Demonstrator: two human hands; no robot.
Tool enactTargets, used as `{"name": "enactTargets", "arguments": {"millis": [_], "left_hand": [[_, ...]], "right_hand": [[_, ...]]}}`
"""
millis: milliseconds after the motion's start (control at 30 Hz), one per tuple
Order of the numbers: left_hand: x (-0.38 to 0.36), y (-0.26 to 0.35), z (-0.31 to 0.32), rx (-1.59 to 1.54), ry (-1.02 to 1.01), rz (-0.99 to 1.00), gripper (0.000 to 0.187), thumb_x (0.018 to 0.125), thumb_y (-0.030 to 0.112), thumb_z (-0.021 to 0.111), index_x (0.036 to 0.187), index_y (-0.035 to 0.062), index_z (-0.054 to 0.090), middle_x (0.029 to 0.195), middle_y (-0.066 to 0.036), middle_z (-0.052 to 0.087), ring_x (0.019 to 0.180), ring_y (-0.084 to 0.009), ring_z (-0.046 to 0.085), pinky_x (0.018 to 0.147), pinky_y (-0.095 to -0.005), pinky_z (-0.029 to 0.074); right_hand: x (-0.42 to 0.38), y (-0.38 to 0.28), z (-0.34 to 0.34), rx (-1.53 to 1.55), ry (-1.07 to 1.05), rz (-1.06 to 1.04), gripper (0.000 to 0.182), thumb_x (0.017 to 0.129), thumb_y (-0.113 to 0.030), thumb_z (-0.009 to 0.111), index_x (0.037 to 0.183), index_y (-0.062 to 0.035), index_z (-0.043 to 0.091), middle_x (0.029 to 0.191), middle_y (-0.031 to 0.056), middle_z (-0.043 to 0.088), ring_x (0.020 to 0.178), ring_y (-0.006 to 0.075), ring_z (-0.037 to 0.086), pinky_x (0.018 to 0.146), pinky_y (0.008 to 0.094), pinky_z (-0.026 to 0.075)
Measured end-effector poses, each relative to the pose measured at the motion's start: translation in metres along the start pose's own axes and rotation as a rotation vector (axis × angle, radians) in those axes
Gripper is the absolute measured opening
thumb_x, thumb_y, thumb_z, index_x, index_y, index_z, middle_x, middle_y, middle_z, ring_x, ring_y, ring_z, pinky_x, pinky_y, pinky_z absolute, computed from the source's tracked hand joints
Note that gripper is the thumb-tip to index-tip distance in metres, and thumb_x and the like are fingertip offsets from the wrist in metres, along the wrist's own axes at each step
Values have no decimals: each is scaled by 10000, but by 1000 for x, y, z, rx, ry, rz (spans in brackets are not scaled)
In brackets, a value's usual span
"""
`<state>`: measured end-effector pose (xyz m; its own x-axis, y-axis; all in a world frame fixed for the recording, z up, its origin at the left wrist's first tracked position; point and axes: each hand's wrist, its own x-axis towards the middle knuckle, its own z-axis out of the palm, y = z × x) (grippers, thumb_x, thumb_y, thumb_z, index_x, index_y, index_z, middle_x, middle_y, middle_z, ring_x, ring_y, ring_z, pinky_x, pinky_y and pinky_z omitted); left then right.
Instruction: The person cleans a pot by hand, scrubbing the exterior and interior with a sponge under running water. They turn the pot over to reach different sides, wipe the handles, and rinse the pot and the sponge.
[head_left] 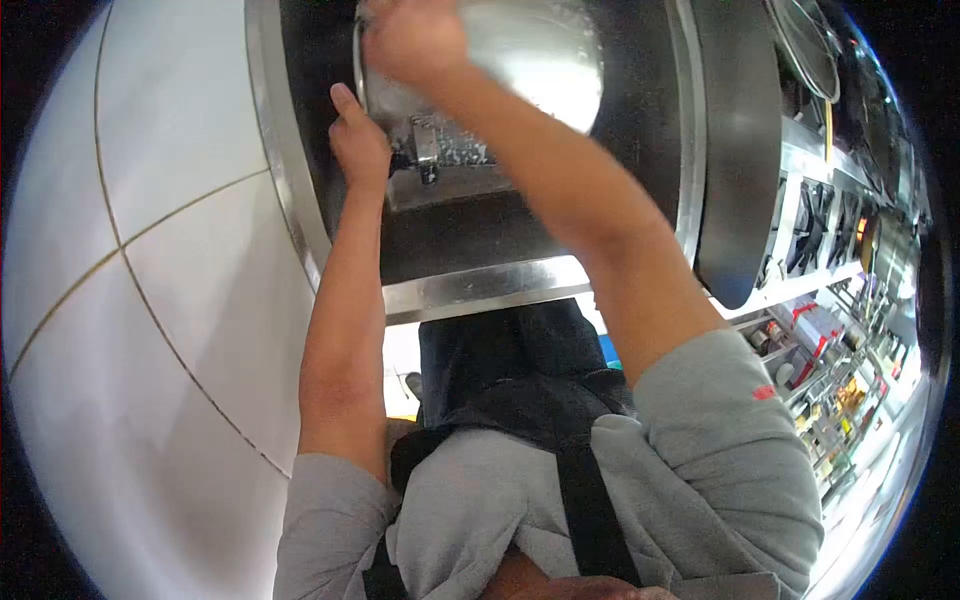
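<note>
A large round shiny metal pan (540, 55) is tilted in a dark sink basin (500, 222), with white suds and droplets on its surface. My left hand (360, 145) grips the pan's left edge, thumb pointing up along the outside and the other fingers hidden. Above it, my right hand (415, 40) is curled at the upper left of the pan, blurred by motion. Whatever may be inside its fingers does not show. A metal bracket with a dark end (426, 148) sits beside my left hand, with suds around it.
A steel rim (480, 288) borders the basin in front of my body. White wall tiles (180, 280) run along the left. To the right stand a steel panel (738, 150), a round strainer-like item (808, 45) and crowded shelves (830, 350).
</note>
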<state>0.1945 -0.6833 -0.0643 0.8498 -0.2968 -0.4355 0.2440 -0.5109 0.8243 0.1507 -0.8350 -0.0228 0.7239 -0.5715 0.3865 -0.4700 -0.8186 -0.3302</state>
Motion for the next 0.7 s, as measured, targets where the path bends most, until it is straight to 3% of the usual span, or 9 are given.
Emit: {"name": "enactTargets", "arguments": {"millis": [67,167,267,433,500,533,600,633,700], "left_hand": [[-8,16,2,23,83,366,822,1063,633,374,819,-98,661,779,-264,688,753,-379,638,778,-493,479],[-3,27,4,382,-18,477,692,1059,538,497,784,-79,645,606,-162,595,591,-269,542,637,-457,448],[-18,27,3,258,-26,456,663,1066,500,507,764,-82,609,578,-132,533,578,-218,486,595,-445,418],[-37,-20,-27,272,-113,384,641,1078,461,487,730,-73,557,559,-115,454,566,-212,414,587,-443,402],[-46,-63,-40,287,-124,261,646,1085,473,452,750,-72,543,569,-116,427,584,-237,393,606,-458,399],[-55,-74,-47,304,-134,256,646,1085,473,452,750,-72,543,569,-116,427,584,-237,393,606,-458,399],[-67,-82,-49,387,-74,232,657,1081,501,428,815,-88,547,648,-144,486,659,-243,464,682,-468,427],[-66,-85,-50,385,-74,251,657,1081,501,428,815,-88,547,648,-144,486,659,-243,464,682,-468,427],[-66,-96,-57,346,-87,207,685,1072,535,418,887,-110,557,790,-176,585,787,-255,531,783,-470,451]], "right_hand": [[-39,-17,-26,108,60,-84,172,873,-208,608,931,-61,677,903,137,630,933,345,613,886,468,482],[-74,75,-39,-91,-35,35,177,886,-214,593,893,-56,672,830,132,633,856,353,626,818,454,501],[-90,86,-4,-278,-132,286,182,849,-228,637,951,-90,699,885,116,663,907,309,648,840,467,510],[-123,17,-48,128,138,-105,242,810,-233,665,1006,-100,718,883,127,671,903,338,666,846,497,537],[-124,85,-84,-167,-150,131,215,826,-246,653,971,-106,730,924,120,691,922,349,669,901,496,542],[-116,113,-79,-156,-43,275,236,835,-238,647,1024,-128,736,1005,114,696,980,350,663,914,491,534],[-82,122,-88,-162,-433,616,286,884,-259,604,1109,-147,742,1136,110,704,1054,338,655,927,479,522],[-91,106,-67,-261,-354,379,271,885,-245,604,1094,-142,741,1129,113,704,1089,333,647,953,476,513],[-111,70,-69,-240,-179,272,276,874,-245,619,1103,-151,742,1128,113,703,1134,324,638,984,477,502]]}}
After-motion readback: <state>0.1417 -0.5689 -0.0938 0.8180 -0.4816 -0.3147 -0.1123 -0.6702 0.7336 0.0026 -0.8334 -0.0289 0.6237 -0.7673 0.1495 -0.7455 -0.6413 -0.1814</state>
